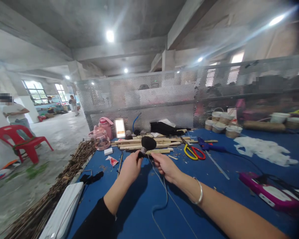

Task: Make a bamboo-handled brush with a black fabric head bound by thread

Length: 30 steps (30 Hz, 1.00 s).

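Note:
My left hand (131, 166) is closed on the narrow lower end of a dark piece with a rounded black head (149, 142). I cannot tell its exact kind. Close beside it, my right hand (166, 166) pinches a thin grey cord (167, 192) near the base of that head. The cord hangs below my hands and trails over the blue tabletop (139, 212) toward me. Just behind the black head lies a loose pile of pale wooden sticks (129, 146). My fingers partly hide where cord and dark piece meet.
Right of the sticks lie red-and-yellow-handled scissors (194, 152) and a blue glue gun (211, 146). Farther right are white plastic (264, 151) and a magenta device (271, 192). A white power bank (62, 212) and bundled twigs (72, 169) line the left edge. Perforated metal panels (139, 99) stand behind.

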{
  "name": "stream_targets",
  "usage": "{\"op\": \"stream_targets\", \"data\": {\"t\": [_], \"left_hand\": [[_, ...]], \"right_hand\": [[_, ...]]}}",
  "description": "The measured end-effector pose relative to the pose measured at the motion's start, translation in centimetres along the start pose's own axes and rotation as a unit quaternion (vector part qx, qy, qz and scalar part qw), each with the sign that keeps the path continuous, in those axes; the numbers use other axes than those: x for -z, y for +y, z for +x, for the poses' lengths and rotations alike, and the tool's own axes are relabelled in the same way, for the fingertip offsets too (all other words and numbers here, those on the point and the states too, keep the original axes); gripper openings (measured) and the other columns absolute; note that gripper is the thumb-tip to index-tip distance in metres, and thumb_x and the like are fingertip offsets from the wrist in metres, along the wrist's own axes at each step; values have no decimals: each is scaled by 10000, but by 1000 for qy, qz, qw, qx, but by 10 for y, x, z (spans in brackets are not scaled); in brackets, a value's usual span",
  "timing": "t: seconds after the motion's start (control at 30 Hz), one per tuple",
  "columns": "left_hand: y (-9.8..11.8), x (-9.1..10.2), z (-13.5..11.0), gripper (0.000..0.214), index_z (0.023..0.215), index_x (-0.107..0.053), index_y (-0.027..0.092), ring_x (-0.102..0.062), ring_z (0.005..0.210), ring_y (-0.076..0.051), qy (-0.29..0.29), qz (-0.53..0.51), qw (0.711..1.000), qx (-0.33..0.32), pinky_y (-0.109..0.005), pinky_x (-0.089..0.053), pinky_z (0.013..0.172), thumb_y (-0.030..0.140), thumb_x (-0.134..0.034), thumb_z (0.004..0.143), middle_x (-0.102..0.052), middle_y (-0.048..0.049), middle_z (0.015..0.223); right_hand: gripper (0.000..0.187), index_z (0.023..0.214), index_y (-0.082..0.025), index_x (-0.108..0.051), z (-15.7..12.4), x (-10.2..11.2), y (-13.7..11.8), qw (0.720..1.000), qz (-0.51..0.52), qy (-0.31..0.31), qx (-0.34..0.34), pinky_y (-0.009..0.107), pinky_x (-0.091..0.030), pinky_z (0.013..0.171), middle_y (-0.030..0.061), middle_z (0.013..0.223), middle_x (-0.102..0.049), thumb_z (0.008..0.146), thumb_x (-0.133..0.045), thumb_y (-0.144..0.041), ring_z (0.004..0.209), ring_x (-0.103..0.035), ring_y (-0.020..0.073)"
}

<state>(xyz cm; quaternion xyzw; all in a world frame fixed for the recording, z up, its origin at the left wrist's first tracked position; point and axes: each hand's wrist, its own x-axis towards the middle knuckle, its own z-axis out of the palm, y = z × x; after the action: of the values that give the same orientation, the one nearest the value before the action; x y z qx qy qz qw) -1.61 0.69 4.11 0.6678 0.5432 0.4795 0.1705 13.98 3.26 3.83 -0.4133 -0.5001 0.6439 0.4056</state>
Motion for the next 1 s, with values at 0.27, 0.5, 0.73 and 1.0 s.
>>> {"op": "stream_targets", "data": {"t": [0.27,0.5,0.73,1.0], "left_hand": [[4,-10,-7,208,790,-563,174,-429,419,-85,-5,-221,967,125,-207,-312,421,369,-610,734,-606,-16,631],[16,-6,-11,346,799,-490,162,-358,377,-23,-108,-427,879,184,-143,-236,323,425,-681,683,-587,8,646],[17,-8,-17,341,741,-500,147,-370,343,-19,-156,-489,830,217,-143,-246,302,422,-693,678,-609,-14,644],[2,-20,-21,451,844,-591,111,-609,515,-160,-296,-461,764,340,-252,-470,481,530,-637,685,-650,-93,671]], "right_hand": [[438,491,-206,-380,0,3,8,983,-91,-19,159,245,-166,415,-52,442,-291,731,-574,-516,431,-245,86],[473,516,-203,-393,1,14,1,987,-65,-79,127,239,-123,397,-78,415,-270,673,-604,-597,389,-202,64],[441,589,-185,-463,1,19,-2,987,-33,-104,122,230,-105,368,-95,418,-323,612,-699,-557,352,-200,40],[452,758,-152,-580,3,26,5,978,65,-192,43,213,-73,345,-64,456,-472,526,-777,-486,321,-260,26]]}}
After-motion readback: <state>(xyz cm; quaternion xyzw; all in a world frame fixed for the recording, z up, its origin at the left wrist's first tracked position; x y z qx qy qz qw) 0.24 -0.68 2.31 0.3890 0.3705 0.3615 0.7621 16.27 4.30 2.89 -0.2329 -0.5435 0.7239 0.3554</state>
